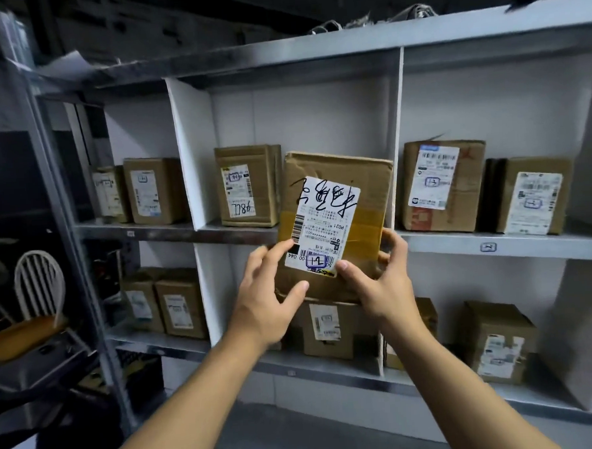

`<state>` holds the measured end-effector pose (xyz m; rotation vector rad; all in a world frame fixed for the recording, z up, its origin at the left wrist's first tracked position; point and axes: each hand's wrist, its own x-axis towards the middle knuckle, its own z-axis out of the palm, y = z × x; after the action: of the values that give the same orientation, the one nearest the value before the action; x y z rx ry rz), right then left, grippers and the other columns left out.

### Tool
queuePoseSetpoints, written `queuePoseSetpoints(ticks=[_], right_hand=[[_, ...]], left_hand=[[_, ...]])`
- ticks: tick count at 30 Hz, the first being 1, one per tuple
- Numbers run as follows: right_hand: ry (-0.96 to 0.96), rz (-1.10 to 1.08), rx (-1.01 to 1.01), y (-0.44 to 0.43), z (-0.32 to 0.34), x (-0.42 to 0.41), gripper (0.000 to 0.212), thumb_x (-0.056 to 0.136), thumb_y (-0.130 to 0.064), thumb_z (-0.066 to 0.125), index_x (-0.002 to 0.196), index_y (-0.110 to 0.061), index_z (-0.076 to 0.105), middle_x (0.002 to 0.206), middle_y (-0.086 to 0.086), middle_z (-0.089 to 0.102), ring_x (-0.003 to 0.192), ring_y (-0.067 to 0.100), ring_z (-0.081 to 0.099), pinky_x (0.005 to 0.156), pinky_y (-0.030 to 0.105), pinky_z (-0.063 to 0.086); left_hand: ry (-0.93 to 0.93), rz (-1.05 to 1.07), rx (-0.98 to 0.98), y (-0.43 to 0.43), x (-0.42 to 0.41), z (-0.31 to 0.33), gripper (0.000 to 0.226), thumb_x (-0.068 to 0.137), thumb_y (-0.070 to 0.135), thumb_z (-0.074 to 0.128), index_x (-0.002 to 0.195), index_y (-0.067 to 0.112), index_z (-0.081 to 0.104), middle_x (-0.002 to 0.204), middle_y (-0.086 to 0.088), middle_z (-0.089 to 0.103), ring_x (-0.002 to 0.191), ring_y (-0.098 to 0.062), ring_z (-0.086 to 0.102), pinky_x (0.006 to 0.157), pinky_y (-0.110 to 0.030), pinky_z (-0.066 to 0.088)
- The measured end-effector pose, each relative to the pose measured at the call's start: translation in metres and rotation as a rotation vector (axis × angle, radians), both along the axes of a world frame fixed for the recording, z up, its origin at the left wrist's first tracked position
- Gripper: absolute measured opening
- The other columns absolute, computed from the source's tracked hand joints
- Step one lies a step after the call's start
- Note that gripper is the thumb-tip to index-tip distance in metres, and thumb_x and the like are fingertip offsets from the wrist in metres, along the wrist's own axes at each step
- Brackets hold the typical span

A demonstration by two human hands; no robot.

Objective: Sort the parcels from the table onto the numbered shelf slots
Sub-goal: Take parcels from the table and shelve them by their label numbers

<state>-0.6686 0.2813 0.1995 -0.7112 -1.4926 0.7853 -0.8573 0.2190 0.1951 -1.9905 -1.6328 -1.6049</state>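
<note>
Two slim bare forearms, a bare left hand [268, 303] and a bare right hand [385, 290], fingernails short and plain.

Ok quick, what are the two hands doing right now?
Left hand: open, fingers resting fairly straight against the front of the parcel.
Right hand: holding the parcel, thumb in front, fingers round its edge.

The white shipping label [322, 223] on the brown cardboard parcel [336, 167] read "P021". Handwritten "7786" stood upside down on a shelved brown carton's white label [240, 193].
</note>
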Motion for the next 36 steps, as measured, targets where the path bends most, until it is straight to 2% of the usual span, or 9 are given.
queuePoseSetpoints(ticks=[4, 7, 10, 14, 18, 22, 26, 31, 36], right_hand=[[0.023, -0.015, 0.067, 0.047, 0.035, -0.013, 0.075, 0.076, -0.045, 0.082, 0.129, -0.055, 0.031, 0.119, -0.016, 0.059, 0.108, 0.004, 0.063, 0.086, 0.031, 0.058], [0.021, -0.025, 0.102, 0.088, 0.059, -0.017, 0.070, 0.078, -0.044, 0.081, 0.121, -0.065, 0.030, 0.120, -0.015, 0.058, 0.111, 0.012, 0.063, 0.087, 0.035, 0.059], [-0.022, -0.089, 0.129, 0.129, 0.074, -0.023, 0.071, 0.080, -0.044, 0.079, 0.128, -0.056, 0.028, 0.121, -0.016, 0.055, 0.111, 0.009, 0.059, 0.087, 0.032, 0.058], [-0.119, -0.171, 0.093, 0.188, 0.072, -0.033, 0.077, 0.080, -0.042, 0.080, 0.136, -0.043, 0.028, 0.125, 0.000, 0.059, 0.111, 0.019, 0.061, 0.091, 0.037, 0.054], [-0.156, -0.163, 0.037, 0.227, 0.065, -0.044, 0.078, 0.080, -0.042, 0.080, 0.138, -0.041, 0.027, 0.119, -0.002, 0.062, 0.105, 0.018, 0.064, 0.071, 0.018, 0.049], [-0.178, -0.161, -0.005, 0.248, 0.054, -0.054, 0.081, 0.080, -0.045, 0.079, 0.140, -0.039, 0.025, 0.126, -0.001, 0.062, 0.107, 0.018, 0.062, 0.086, 0.031, 0.054], [-0.190, -0.187, -0.029, 0.254, 0.047, -0.062, 0.080, 0.082, -0.046, 0.077, 0.139, -0.045, 0.021, 0.129, -0.004, 0.059, 0.104, 0.012, 0.057, 0.083, 0.027, 0.049], [-0.223, -0.253, -0.048, 0.255, 0.045, -0.067, 0.083, 0.083, -0.041, 0.077, 0.145, -0.037, 0.022, 0.137, 0.000, 0.057, 0.118, 0.025, 0.061, 0.092, 0.039, 0.053], [-0.230, -0.314, -0.075, 0.244, 0.046, -0.071, 0.083, 0.082, -0.043, 0.077, 0.144, -0.036, 0.022, 0.137, 0.005, 0.057, 0.120, 0.028, 0.059, 0.097, 0.047, 0.054]], left_hand=[[0.023, 0.012, 0.046, 0.033, -0.027, 0.029, 0.055, 0.089, 0.034, 0.065, 0.137, 0.041, 0.039, 0.143, 0.010, 0.038, 0.129, -0.003, 0.036, 0.101, -0.019, 0.031], [0.053, 0.032, 0.050, 0.058, -0.045, 0.040, 0.045, 0.091, 0.035, 0.061, 0.133, 0.033, 0.047, 0.129, 0.018, 0.046, 0.121, 0.003, 0.042, 0.093, -0.008, 0.030], [0.142, 0.024, 0.000, 0.084, -0.059, 0.046, 0.039, 0.092, 0.035, 0.059, 0.130, 0.032, 0.051, 0.123, 0.020, 0.048, 0.115, 0.004, 0.044, 0.093, -0.013, 0.033], [0.208, 0.060, -0.038, 0.126, -0.072, 0.049, 0.039, 0.092, 0.035, 0.059, 0.130, 0.030, 0.052, 0.120, 0.019, 0.048, 0.114, 0.001, 0.043, 0.093, -0.017, 0.034], [0.297, 0.102, -0.034, 0.160, -0.080, 0.045, 0.040, 0.091, 0.036, 0.060, 0.128, 0.026, 0.055, 0.122, 0.013, 0.052, 0.116, -0.004, 0.044, 0.095, -0.021, 0.034], [0.354, 0.140, -0.080, 0.185, -0.090, 0.039, 0.044, 0.088, 0.052, 0.046, 0.126, 0.031, 0.052, 0.121, 0.018, 0.048, 0.116, -0.003, 0.043, 0.097, -0.026, 0.038], [0.391, 0.171, -0.096, 0.199, -0.101, 0.029, 0.050, 0.085, 0.058, 0.037, 0.126, 0.032, 0.052, 0.120, 0.018, 0.049, 0.114, -0.004, 0.043, 0.097, -0.027, 0.039], [0.374, 0.148, -0.116, 0.202, -0.112, 0.022, 0.047, 0.086, 0.058, 0.039, 0.126, 0.036, 0.051, 0.120, 0.022, 0.047, 0.115, 0.000, 0.042, 0.097, -0.026, 0.038], [0.328, 0.101, -0.106, 0.199, -0.124, 0.023, 0.038, 0.090, 0.044, 0.055, 0.126, 0.032, 0.054, 0.119, 0.020, 0.048, 0.115, -0.002, 0.043, 0.098, -0.027, 0.039]])
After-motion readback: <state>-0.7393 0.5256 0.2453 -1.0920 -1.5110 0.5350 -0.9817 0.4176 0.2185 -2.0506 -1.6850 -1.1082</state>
